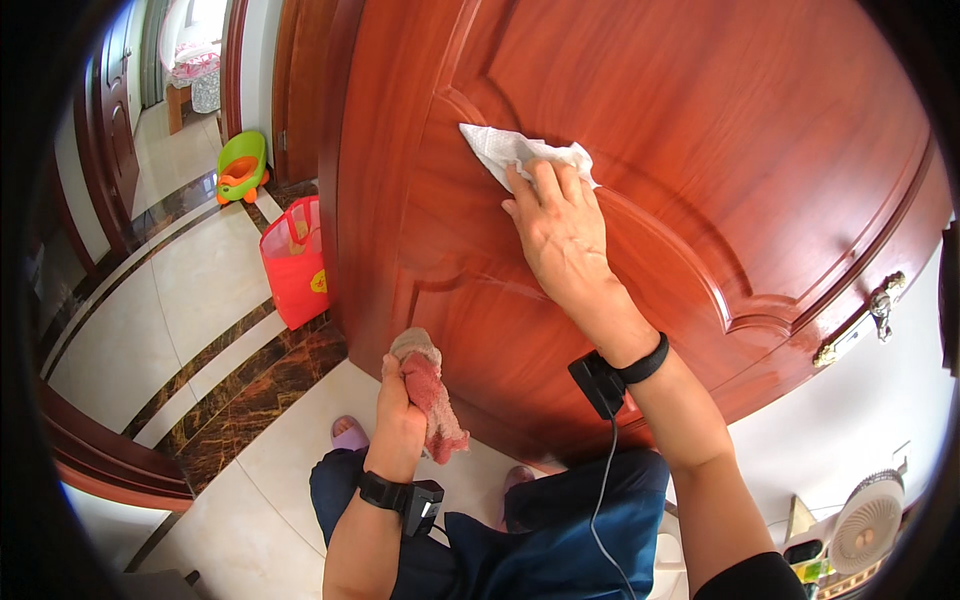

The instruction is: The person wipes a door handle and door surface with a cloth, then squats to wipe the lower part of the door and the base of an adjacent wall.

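A reddish-brown panelled wooden door (640,90) fills the middle and right of the view. My right hand (562,225) presses a crumpled white tissue (497,148) against the moulding of its panel, fingers bent over the sheet. Lower and to the left, my left hand (398,415) is closed around a bunched pink and beige cloth (428,385), which hangs apart from the door. Both wrists wear black straps with small boxes; a cable (600,480) runs down from the right one.
A red bag (298,270) stands on the floor left of the door, with a green and orange child's potty (241,168) behind it. An ornate metal handle (882,300) sits at the door's right edge. A white fan (868,525) is at the lower right.
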Demonstrator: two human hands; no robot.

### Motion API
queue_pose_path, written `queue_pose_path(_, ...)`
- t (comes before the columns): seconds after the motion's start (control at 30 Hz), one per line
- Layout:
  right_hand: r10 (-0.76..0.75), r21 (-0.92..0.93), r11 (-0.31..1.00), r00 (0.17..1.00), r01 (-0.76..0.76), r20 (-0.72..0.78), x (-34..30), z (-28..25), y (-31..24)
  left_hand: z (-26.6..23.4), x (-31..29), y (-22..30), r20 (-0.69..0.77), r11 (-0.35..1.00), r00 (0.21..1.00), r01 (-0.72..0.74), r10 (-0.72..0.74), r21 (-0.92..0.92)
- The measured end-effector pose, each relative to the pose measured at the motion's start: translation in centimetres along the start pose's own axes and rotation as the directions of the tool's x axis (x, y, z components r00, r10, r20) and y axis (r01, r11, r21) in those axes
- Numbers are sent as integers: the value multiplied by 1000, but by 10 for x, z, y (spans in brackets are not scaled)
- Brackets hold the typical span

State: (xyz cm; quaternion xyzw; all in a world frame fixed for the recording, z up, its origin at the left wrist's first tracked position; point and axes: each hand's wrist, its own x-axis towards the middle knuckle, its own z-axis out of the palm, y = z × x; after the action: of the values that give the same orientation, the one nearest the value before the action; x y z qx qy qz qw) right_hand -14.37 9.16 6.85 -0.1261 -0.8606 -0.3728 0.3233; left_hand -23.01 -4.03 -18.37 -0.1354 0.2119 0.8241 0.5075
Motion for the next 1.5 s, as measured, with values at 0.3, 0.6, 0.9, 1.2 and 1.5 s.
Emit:
queue_pose_path(0.3,-33,-58,998,998,36,52,-9,-7,0,-2,3,-6,7,999,999,46,-46,-9)
queue_pose_path(0.6,99,-10,995,995,-99,-21,-56,-46,30,-14,-9,-12,248,968,969,-51,-12,244)
queue_pose_path(0.9,300,-40,952,952,-303,-63,-151,-94,73,-29,-7,5,467,899,882,-153,-63,410)
queue_pose_path(1.2,395,-143,912,917,-385,49,-266,-125,88,-12,-8,0,338,865,940,-206,45,457)
queue_pose_path(1.5,451,147,838,819,-525,356,-331,-68,1,0,-25,-3,464,660,883,-389,69,643)
